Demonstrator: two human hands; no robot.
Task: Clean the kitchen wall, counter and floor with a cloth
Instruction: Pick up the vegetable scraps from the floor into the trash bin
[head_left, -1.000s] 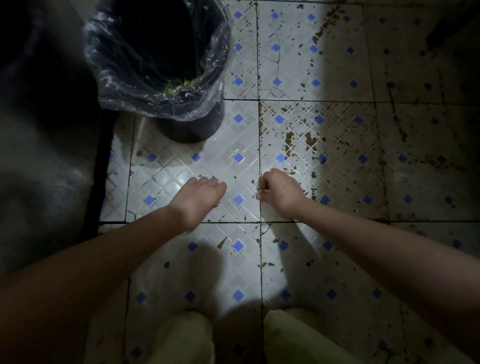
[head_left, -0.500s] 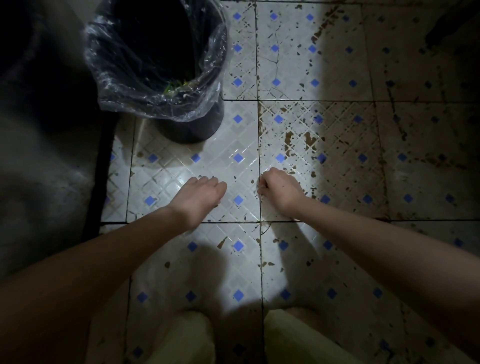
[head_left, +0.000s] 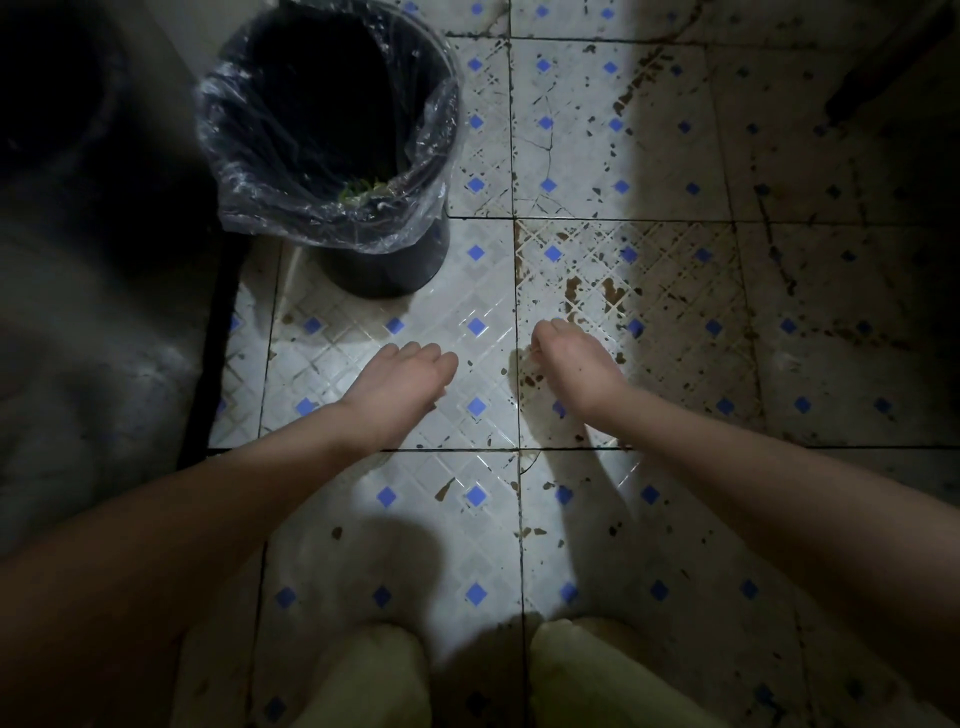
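Reaches slightly further over the floor (head_left: 467, 519) than a second ago. Hangs left hand (head_left: 402, 384) loosely curled, gripping nothing visible; bunches right hand (head_left: 576, 364) tight beside brown stains (head_left: 597, 291), contents impossible to tell. Shows no cloth anywhere. Risks smearing grime bare-handed, or nudging the lined bin (head_left: 389, 270) just ahead.

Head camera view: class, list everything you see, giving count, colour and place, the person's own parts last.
bin: one, black, upper left on the floor
bin liner: one, clear plastic, folded over the bin's rim
scraps: few, greenish, inside the bin
floor tiles: many, white with blue diamonds, throughout
stains: many, brown, thickest on the right-hand tiles
left hand: one, bare, fingers loosely curled, below the bin
right hand: one, bare, fingers curled, by the stains; hold unclear
legs: two, pale yellow-green covering, bottom edge
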